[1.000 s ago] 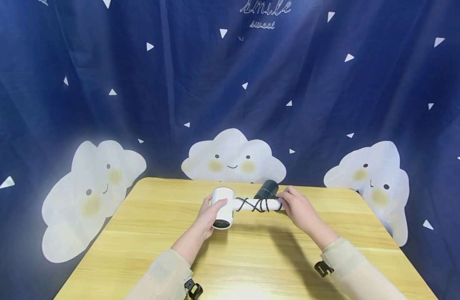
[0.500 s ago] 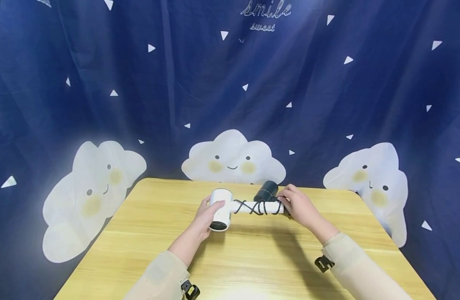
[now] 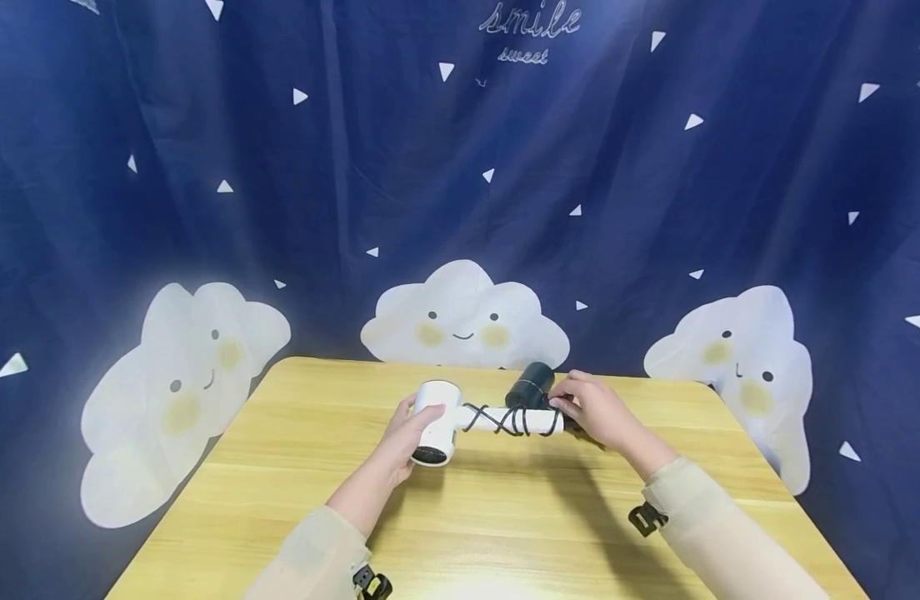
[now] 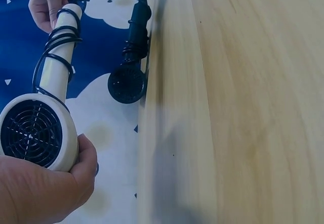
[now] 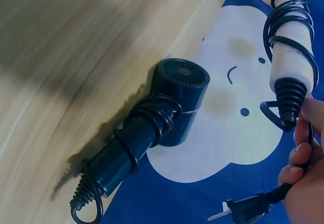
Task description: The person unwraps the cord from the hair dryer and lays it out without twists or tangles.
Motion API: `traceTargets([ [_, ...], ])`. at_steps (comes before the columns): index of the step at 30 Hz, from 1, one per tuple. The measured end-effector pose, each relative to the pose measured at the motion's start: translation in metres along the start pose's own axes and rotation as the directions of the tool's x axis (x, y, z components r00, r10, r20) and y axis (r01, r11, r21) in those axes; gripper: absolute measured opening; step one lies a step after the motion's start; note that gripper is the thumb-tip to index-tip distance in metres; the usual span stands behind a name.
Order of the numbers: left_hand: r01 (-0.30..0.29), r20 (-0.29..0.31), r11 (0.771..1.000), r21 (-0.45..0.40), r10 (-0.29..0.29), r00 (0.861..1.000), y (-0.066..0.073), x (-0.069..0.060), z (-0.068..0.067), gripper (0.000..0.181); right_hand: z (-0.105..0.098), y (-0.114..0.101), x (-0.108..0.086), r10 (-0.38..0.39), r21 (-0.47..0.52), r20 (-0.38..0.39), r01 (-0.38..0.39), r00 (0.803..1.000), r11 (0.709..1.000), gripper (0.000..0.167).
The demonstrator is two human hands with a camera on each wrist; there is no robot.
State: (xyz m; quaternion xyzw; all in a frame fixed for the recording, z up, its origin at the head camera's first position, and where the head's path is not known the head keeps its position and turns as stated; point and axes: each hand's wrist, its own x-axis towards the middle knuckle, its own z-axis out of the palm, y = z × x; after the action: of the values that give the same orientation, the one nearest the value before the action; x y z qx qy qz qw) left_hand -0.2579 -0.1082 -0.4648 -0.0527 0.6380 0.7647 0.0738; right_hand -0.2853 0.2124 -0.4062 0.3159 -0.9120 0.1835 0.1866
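Note:
My left hand (image 3: 403, 437) grips a white hair dryer (image 3: 437, 427) by its barrel, the handle pointing right above the table. Its dark round grille (image 4: 31, 133) shows in the left wrist view. A black cord (image 5: 291, 19) winds in crossing loops around the white handle. At the handle's end, my right hand (image 3: 598, 412) holds the cord with curled fingers. The two-pronged plug (image 5: 248, 209) sticks out beyond those fingers in the right wrist view. Behind the white handle lies a dark hair dryer (image 5: 182, 97), untouched, its own cord wrapped around its handle.
The wooden table (image 3: 295, 467) extends beneath both arms. At its far edge hangs a dark blue curtain (image 3: 460, 150) with white clouds and triangles. The dark hair dryer lies near that edge, close to my right hand.
The white hair dryer has shifted slightly left and toward me with my left hand. My right hand stays near the handle's end, and the cord's tail now shows below it.

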Motion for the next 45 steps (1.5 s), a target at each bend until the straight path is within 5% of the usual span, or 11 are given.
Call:
traceTargets([
  [7, 0.012, 0.001, 1.000, 0.016, -0.012, 1.000, 0.002, -0.003, -0.004, 0.087, -0.001, 0.001, 0.003, -0.048, 0.036, 0.073, 0.045, 0.996, 0.998, 0.006],
  [16, 0.012, 0.022, 1.000, 0.006, -0.013, 1.000, 0.002, -0.004, -0.006, 0.083, -0.001, 0.012, 0.005, 0.000, 0.162, 0.165, -0.027, 0.986, 0.986, 0.007],
  [30, 0.011, 0.049, 1.000, -0.018, -0.010, 0.999, 0.006, -0.007, -0.011, 0.081, 0.016, 0.033, 0.002, 0.015, 0.333, 0.199, -0.082, 0.980, 0.940, 0.012],
  [39, 0.005, 0.073, 0.999, -0.042, -0.002, 0.997, 0.010, -0.007, -0.013, 0.080, 0.027, 0.038, -0.005, -0.046, 0.373, 0.182, -0.025, 0.982, 0.927, 0.015],
  [45, 0.006, 0.060, 0.998, -0.060, -0.002, 0.998, 0.009, -0.008, -0.014, 0.078, 0.031, 0.037, -0.009, 0.021, 0.415, 0.259, -0.131, 0.966, 0.900, 0.015],
])
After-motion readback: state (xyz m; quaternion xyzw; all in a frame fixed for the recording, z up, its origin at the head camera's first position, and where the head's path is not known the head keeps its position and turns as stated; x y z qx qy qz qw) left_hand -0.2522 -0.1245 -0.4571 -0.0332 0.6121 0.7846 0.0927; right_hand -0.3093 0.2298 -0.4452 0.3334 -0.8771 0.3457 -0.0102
